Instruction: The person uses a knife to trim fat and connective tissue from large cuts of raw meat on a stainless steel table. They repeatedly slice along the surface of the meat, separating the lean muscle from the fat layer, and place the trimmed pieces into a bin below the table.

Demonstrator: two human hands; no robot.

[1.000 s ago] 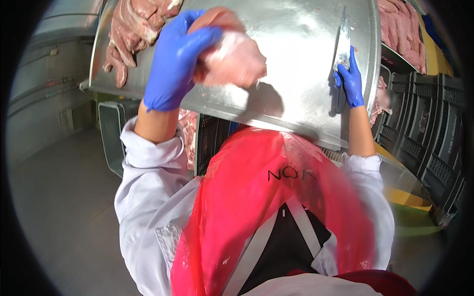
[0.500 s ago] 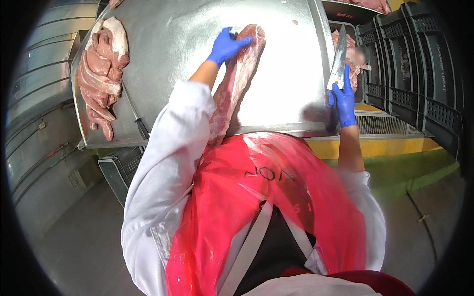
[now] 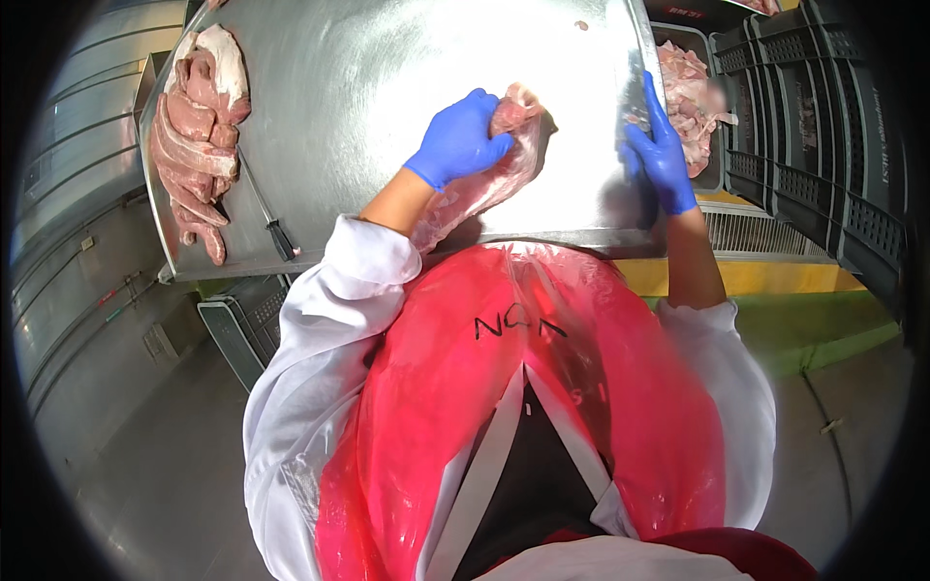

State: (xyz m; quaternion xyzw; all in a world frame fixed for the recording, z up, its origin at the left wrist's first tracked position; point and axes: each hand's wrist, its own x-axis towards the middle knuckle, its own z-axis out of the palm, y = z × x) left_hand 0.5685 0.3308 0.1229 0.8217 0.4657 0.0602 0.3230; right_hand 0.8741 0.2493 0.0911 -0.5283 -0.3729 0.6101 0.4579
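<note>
My left hand (image 3: 463,140), in a blue glove, is closed around the upper part of a long strip of raw pink meat (image 3: 494,182). The strip lies on the steel table, its near end toward my apron. Over the table's right edge, my right hand (image 3: 665,150), also blue-gloved, is closed on a knife (image 3: 633,120) with the index finger stretched forward. Its blade barely stands out from the bright steel, and the handle is hidden in the palm.
Several cuts of meat (image 3: 199,131) are piled at the table's left, beside a thin rod with a black handle (image 3: 279,240). Right of the steel table (image 3: 339,97), a dark tub holds pale meat trimmings (image 3: 686,102). Black plastic crates (image 3: 804,126) stand beyond it.
My left hand has come nearer to me, and the top of the meat strip with it. The right hand has moved slightly up and left; the knife blade has turned and shows far less.
</note>
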